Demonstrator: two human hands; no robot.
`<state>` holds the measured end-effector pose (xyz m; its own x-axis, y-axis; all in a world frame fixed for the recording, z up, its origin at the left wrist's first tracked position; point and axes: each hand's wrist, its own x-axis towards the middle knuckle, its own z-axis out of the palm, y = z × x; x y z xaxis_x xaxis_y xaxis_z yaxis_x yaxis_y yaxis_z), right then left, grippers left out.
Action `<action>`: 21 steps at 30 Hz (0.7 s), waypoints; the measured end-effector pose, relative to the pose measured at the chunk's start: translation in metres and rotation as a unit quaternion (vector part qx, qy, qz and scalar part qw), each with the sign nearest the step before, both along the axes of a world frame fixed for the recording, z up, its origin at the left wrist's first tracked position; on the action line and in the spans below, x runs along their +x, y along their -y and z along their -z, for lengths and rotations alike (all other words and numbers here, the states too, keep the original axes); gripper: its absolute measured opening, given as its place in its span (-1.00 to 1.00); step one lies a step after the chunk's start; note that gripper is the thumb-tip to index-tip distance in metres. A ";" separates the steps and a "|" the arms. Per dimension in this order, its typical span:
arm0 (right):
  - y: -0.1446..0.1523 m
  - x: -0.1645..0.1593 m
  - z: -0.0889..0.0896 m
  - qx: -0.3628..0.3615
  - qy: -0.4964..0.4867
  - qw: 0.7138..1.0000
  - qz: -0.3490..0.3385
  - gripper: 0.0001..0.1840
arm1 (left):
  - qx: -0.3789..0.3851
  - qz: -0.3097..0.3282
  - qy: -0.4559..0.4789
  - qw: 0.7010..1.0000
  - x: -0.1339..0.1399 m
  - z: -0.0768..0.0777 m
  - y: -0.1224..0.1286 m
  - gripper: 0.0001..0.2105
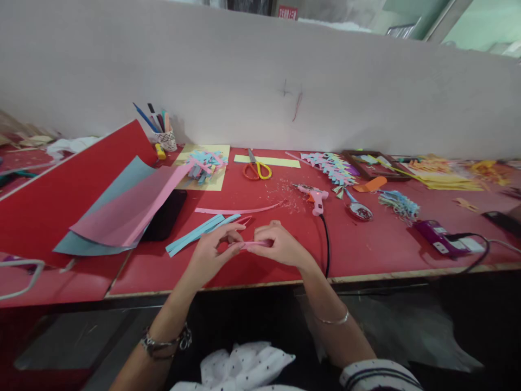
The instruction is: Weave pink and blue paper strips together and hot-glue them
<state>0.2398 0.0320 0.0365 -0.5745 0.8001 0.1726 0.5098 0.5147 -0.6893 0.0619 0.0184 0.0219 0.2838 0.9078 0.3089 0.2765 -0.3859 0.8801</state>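
Between the fingertips of my left hand (217, 247) and my right hand (279, 243) is a pink paper strip (246, 246), pinched from both sides just above the table's front edge. The fingers cover much of it, so its full shape is hidden. Several blue paper strips (195, 234) lie beside my left hand. Beyond both hands a long pink paper strip (236, 210) rests flat on the red tabletop. To the right of it lies a pink hot glue gun (314, 196) with a black cord.
Scissors (256, 165) lie behind the strips, near a pile of folded paper pieces (206, 165). Pink and blue sheets (134, 209) lean on a red board (77, 184) at left. A pen cup (166, 140) stands by the partition; a purple power strip (439, 237) is at right.
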 end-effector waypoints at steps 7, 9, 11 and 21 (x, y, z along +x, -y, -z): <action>0.001 -0.003 0.000 -0.008 0.011 1.000 0.011 -0.81 | -0.006 -0.011 -0.011 1.000 0.005 -0.002 -0.002 -0.71; 0.000 -0.003 0.000 0.005 0.020 1.000 0.021 -0.76 | -0.005 -0.042 0.015 0.999 0.006 0.000 -0.003 -0.72; 0.000 -0.003 -0.001 0.018 0.007 0.999 0.041 -0.74 | -0.019 -0.068 0.039 0.997 0.006 0.001 -0.003 -0.74; 0.000 -0.007 -0.001 0.008 -0.022 0.998 0.052 -0.75 | -0.114 -0.104 0.072 0.985 0.010 -0.010 0.001 -0.84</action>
